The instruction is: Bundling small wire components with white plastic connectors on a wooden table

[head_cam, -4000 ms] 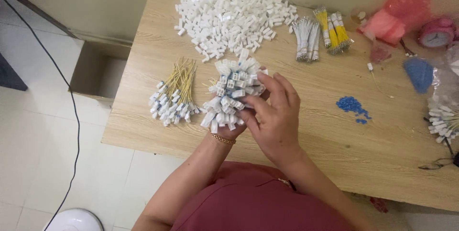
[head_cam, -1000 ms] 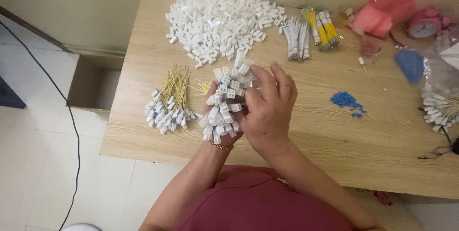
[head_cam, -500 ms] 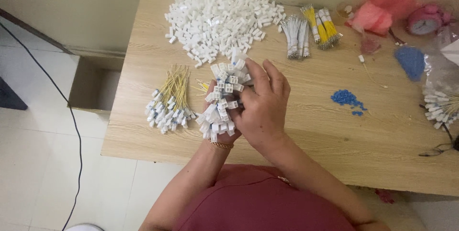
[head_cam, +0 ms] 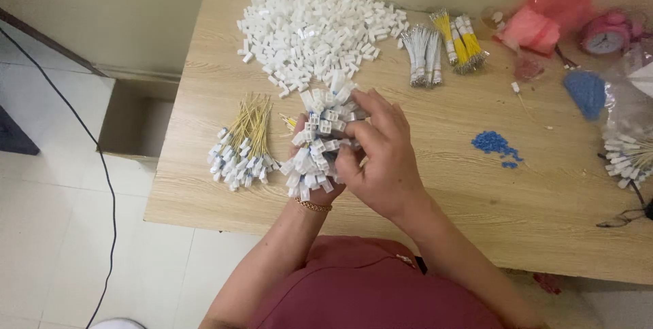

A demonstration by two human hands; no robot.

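Together, the left hand (head_cam: 314, 189) cradles a bundle of white connectors (head_cam: 320, 142) over the wooden table (head_cam: 435, 186), while the right hand (head_cam: 381, 155) pinches one. Yellow-wired connectors (head_cam: 239, 149) lie just left; a heap of loose white housings (head_cam: 316, 33) sits beyond.

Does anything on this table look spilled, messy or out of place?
Only mildly. A scatter of small blue beads lies loose on the wooden table, apart from the blue heap by the clear bag. The white connector pile sprawls loosely. The wire bundles, including the one both hands hold, look tidy.
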